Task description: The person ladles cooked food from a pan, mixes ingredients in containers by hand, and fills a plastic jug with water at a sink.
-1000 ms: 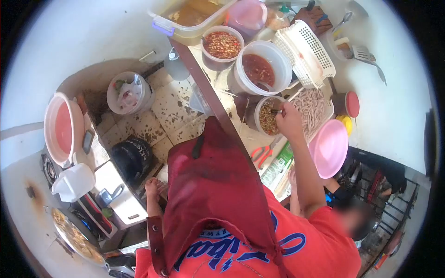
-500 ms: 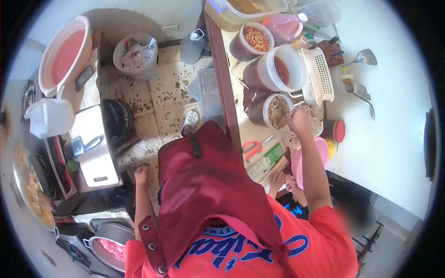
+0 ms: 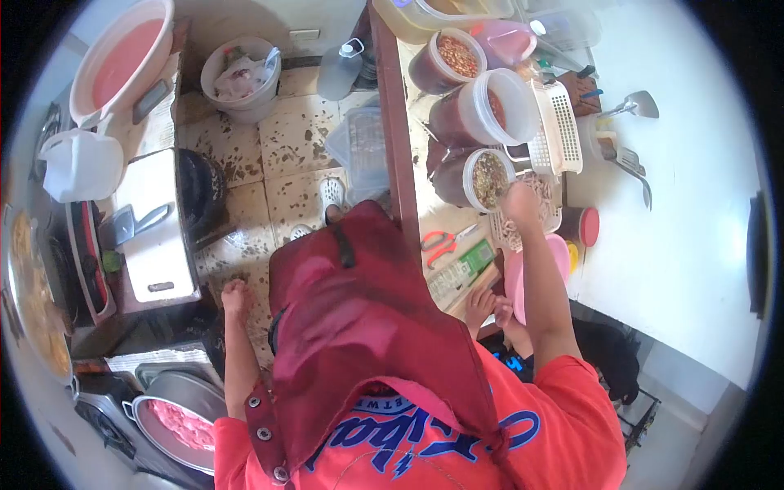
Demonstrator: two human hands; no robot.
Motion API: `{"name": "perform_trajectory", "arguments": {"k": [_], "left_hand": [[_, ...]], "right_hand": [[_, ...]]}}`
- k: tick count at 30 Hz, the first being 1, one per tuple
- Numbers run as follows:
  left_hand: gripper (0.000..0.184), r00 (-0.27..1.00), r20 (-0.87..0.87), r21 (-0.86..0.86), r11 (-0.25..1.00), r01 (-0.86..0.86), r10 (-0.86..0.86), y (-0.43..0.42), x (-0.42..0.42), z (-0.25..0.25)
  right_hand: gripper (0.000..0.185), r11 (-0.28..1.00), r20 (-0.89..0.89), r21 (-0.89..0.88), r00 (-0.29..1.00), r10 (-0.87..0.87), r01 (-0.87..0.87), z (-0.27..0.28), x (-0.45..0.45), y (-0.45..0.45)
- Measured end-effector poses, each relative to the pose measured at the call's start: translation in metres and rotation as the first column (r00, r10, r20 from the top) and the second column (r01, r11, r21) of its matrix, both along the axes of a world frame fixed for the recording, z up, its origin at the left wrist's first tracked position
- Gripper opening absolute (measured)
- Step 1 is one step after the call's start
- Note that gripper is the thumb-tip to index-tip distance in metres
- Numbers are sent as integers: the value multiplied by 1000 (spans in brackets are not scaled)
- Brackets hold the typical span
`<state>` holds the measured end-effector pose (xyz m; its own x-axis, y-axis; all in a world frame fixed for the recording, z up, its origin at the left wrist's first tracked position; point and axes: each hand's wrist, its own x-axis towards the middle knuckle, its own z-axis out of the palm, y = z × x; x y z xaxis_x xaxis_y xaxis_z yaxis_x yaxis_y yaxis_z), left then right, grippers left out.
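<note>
My right hand (image 3: pixel 523 206) is closed at the rim of a round plastic tub (image 3: pixel 468 178) with dark sides and a chopped, speckled mixture (image 3: pixel 489 180) inside. What its fingers hold, if anything, is hidden. Right beside that hand lies a shallow basket of pale, knobbly pieces (image 3: pixel 539 188). Down on the other side of my maroon apron (image 3: pixel 343 302), my left hand (image 3: pixel 236 298) hangs over the floor, curled into a loose fist with nothing visible in it.
Another person's hands (image 3: pixel 483 309) are by a pink basin (image 3: pixel 555 257). Orange-handled scissors (image 3: pixel 441 247) and a green packet (image 3: pixel 474 260) lie on the counter. Two more tubs of red sauce (image 3: pixel 457 53) stand behind. Across the aisle, a cleaver (image 3: pixel 139 222) rests on a white board (image 3: pixel 163 261).
My right hand has shifted slightly toward the tub's near rim, over the basket's edge. My left hand has swung a little outward. The whole view has turned slightly.
</note>
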<state>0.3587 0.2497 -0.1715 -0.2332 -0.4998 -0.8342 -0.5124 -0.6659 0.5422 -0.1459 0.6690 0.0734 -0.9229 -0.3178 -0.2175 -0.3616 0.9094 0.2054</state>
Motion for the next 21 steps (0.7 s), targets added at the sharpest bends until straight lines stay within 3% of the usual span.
{"name": "perform_trajectory", "arguments": {"k": [3,6,9,12,15,18,21], "left_hand": [[28,999,41,-3,1000,22,-22,1,-12,8],[27,999,-33,32,999,5,-4,6,-2,-13],[25,1000,-26,52,999,9,-8,17,5,-16],[22,995,67,69,995,73,-78,25,7,-15],[19,995,95,80,997,15,-23,33,11,-13],[18,998,65,74,997,-19,14,34,15,-13],[18,999,34,81,996,-41,38,34,13,-11]], "right_hand": [[25,966,-101,-218,982,-162,137,-16,-11,-4],[28,917,48,-333,975,-215,219,-25,-23,-18],[29,933,172,-326,980,-96,149,-6,-12,-37],[25,978,200,-208,977,72,-30,9,5,-38],[23,985,181,-104,971,156,-139,9,16,-24],[23,999,106,41,994,-4,-1,12,16,-14],[23,988,-156,-154,987,-29,5,-1,3,-14]]}}
